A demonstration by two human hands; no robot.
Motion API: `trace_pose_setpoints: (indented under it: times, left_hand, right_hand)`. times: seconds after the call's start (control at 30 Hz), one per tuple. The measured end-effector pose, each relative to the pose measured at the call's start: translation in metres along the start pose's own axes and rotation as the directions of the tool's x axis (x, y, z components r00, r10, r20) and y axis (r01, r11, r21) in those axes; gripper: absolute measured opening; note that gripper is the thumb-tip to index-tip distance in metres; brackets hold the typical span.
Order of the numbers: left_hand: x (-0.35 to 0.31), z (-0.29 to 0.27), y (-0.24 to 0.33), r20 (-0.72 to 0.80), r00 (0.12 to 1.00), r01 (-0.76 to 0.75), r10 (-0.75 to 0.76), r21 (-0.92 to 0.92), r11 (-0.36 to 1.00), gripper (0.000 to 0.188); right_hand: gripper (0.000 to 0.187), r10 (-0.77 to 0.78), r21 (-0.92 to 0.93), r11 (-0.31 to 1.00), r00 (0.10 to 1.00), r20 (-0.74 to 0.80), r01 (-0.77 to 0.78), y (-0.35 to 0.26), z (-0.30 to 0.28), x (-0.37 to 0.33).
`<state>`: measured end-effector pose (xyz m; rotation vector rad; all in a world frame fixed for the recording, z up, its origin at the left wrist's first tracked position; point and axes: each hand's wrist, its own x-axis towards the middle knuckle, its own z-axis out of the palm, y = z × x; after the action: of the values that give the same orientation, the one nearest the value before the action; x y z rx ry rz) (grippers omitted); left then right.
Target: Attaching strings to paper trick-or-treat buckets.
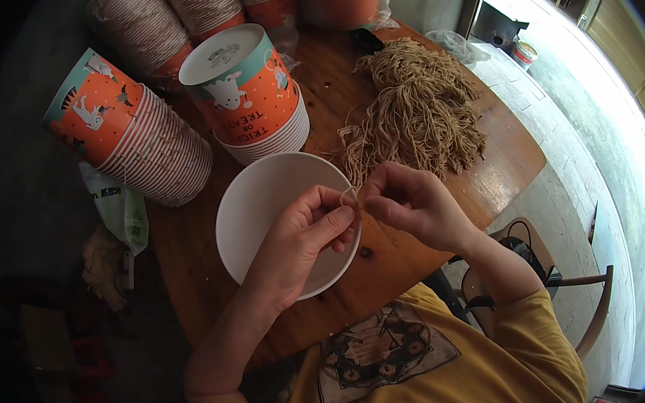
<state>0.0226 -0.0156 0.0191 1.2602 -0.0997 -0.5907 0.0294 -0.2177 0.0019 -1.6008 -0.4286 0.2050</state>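
Note:
A white paper bucket (250, 208) stands on the table in front of me, its open mouth facing up. My left hand (306, 237) reaches over it and pinches a thin pale cord (348, 192) at the right rim. Close beside that spot, my right hand (407, 200) has its thumb and forefinger pressed together at the cord too. The cord makes a small loop between my fingertips; whether it passes through the bucket wall is hidden. Beyond my right hand lies a big heap of tan cords (422, 108).
Behind the bucket stands an upside-down stack of orange and teal printed paper buckets (244, 93). Another stack (132, 134) leans at the left. Plastic-wrapped stacks (202, 5) line the back. A clear plastic bag (453, 40) lies past the cords; a wooden chair (593, 308) is at right.

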Motion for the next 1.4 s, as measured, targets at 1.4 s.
trace_pose_setpoints:
  times: [1.4]
  left_hand:
    - [0.006, 0.011, 0.000, 0.056, 0.929, -0.332, 0.366, 0.565, 0.755, 0.029]
  right_hand:
    - [0.016, -0.356, -0.586, 0.740, 0.931, 0.073, 0.329, -0.007, -0.002, 0.002]
